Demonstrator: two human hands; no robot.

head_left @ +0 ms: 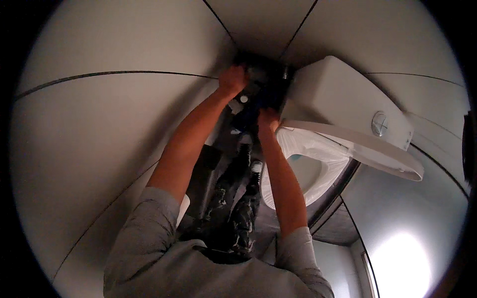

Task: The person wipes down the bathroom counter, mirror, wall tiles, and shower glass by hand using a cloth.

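Observation:
Both my arms reach forward into the dark corner beside the toilet. My left hand (pixel 233 80) is by the left wall with its fingers curled closed; what they grip, if anything, is lost in shadow. Closer to me, my right hand (pixel 269 119) is closed at the edge of some dark blue, crumpled material (pixel 247 115), beside the toilet's raised lid. Its fingertips are hidden, so I cannot make out what they hold. Between the hands lies a small round white piece (pixel 244 99), with a pale, flat scrap (pixel 235 106) just left of it.
To the right stands a white toilet tank (pixel 318 92) with a round metal button (pixel 379 123). The toilet seat (pixel 343 164) wears a thin white cover. A dark box-like bin (pixel 204 166) is by the left wall. A metal fitting (pixel 285 73) shows in the corner.

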